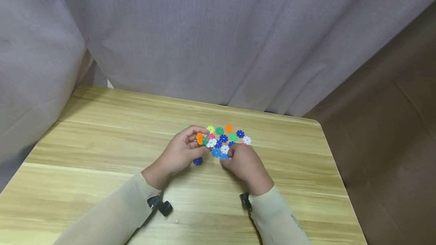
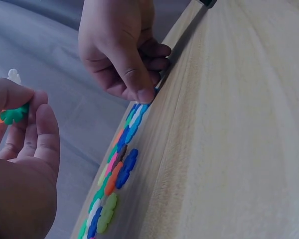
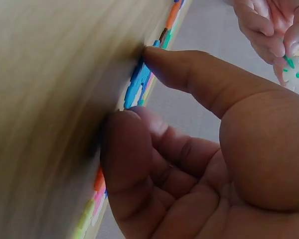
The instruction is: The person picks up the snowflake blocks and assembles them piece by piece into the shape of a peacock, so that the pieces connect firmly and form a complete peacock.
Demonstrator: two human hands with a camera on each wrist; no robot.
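Two hands: left (image 1: pixel 180 150), right (image 1: pixel 243 162). Roughly fifteen snowflake discs (image 1: pixel 223 139). One table (image 1: pixel 102 135).

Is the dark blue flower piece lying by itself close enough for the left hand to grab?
Probably yes. The dark blue flower piece lies alone on the table, right beside the left hand, with nothing between them. But that hand already holds a small cluster of pieces.

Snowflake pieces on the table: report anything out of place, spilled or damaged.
Nothing looks damaged or spilled. One dark blue piece lies apart from the cluster, near the left hand, which holds an assembled piece. The right hand touches a light blue piece.
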